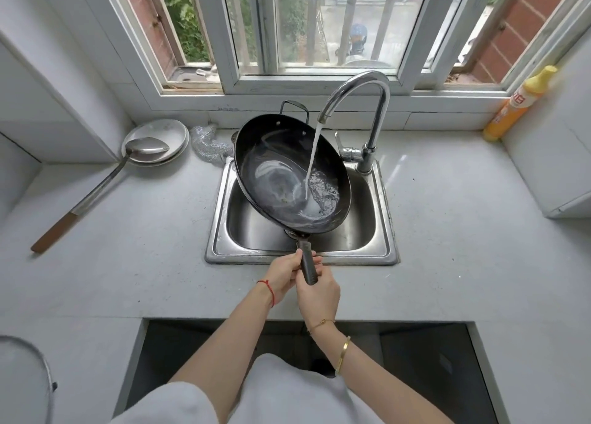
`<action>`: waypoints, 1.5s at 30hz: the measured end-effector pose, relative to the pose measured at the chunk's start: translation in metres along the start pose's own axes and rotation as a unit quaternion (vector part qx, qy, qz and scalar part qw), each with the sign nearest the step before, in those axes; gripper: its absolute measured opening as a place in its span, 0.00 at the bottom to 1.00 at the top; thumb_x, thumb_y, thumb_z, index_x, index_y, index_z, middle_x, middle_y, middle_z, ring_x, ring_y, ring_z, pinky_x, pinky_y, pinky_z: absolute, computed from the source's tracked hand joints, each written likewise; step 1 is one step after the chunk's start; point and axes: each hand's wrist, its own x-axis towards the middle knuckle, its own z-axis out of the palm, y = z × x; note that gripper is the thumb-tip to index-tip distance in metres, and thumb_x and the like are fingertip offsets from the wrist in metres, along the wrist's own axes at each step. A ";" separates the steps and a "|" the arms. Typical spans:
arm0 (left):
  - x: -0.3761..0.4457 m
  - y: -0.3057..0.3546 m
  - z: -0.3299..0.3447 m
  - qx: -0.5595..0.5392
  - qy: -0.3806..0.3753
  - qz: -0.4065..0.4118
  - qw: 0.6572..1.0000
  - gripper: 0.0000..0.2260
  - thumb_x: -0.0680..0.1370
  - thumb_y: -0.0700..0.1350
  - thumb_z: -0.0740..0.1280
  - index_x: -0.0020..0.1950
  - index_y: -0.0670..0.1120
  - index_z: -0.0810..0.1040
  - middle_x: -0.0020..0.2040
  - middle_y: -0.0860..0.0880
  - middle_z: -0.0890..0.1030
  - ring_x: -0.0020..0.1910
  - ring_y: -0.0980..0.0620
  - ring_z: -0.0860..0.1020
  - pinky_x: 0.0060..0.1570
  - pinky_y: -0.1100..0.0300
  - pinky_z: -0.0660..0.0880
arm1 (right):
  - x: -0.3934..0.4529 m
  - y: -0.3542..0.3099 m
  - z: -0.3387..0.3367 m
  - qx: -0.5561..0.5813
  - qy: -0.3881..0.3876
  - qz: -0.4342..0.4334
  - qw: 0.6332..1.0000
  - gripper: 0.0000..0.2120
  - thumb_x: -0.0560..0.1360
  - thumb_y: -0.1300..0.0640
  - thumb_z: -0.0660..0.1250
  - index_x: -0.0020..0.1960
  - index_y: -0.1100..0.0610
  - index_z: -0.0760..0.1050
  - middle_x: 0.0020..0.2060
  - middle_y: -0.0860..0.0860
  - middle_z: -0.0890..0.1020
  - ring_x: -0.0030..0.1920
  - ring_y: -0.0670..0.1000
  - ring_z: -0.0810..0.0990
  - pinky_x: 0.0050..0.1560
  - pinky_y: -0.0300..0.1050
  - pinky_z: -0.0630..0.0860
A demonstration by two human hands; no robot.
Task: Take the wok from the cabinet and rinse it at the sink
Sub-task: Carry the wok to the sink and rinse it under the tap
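A black wok (271, 168) is held tilted over the steel sink (385, 231), its long dark handle pointing toward me. My left hand (283, 276) and my right hand (318, 291) are both wrapped around that handle, left one slightly farther forward. Water runs from the curved chrome faucet (361, 86) into the right side of the wok and pools there. A small loop handle shows at the wok's far rim.
Left of the sink on the grey counter (128, 247) stand stacked metal plates (156, 140) with a long ladle (105, 180) resting on them, and a steel scrubber (209, 144). An orange detergent bottle (515, 107) stands at the far right by the window. An open cabinet space lies below me.
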 end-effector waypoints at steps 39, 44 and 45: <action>-0.003 -0.045 -0.030 0.065 0.162 -0.008 0.985 0.07 0.78 0.41 0.69 0.55 0.43 0.83 0.47 0.41 0.84 0.45 0.45 0.81 0.49 0.49 0.80 | -0.008 0.034 0.027 0.038 -0.150 0.133 0.979 0.11 0.76 0.56 0.69 0.51 0.58 0.68 0.40 0.56 0.80 0.31 0.50 0.79 0.30 0.40 0.79; -0.003 -0.047 -0.029 0.052 0.170 -0.011 0.984 0.10 0.78 0.41 0.69 0.59 0.42 0.82 0.48 0.41 0.83 0.46 0.44 0.81 0.53 0.48 0.79 | -0.003 0.034 0.020 0.007 -0.179 0.120 0.977 0.12 0.75 0.55 0.70 0.50 0.57 0.68 0.43 0.56 0.80 0.44 0.57 0.84 0.46 0.53 0.82; -0.002 -0.047 -0.028 0.049 0.170 -0.010 0.984 0.11 0.78 0.41 0.69 0.60 0.40 0.81 0.48 0.41 0.83 0.44 0.46 0.81 0.48 0.55 0.80 | -0.001 0.034 0.018 -0.004 -0.186 0.116 0.976 0.12 0.75 0.54 0.70 0.49 0.57 0.69 0.44 0.56 0.80 0.45 0.57 0.83 0.49 0.53 0.82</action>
